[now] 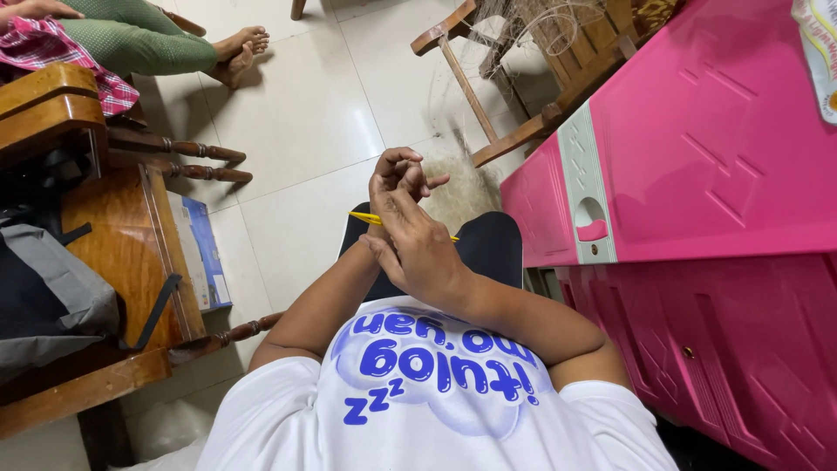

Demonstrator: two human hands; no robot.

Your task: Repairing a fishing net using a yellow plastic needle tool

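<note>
Far to the left of the hands, a grey bag [48,296] is seen resting on a wooden chair [113,253], and a blue box [202,253] is propped against the chair's side, on the tiled floor [296,113]. Another person's bare feet [240,48] are seen above that, well apart from the hands.

At the centre, the left hand [397,174] is raised with its fingers curled inward, and it is overlapped from below by the right hand [423,249], whose fingers are closed against it. A thin yellow stick [364,217] is gripped between the two hands. Its long axis runs nearly level, tilted slightly down to the right; one end sticks out to the left of the hands, and a small tip shows on their right. Which hand does the pinching cannot be told.

To the right of the hands, a pink plastic cabinet [715,148] is seen.
</note>
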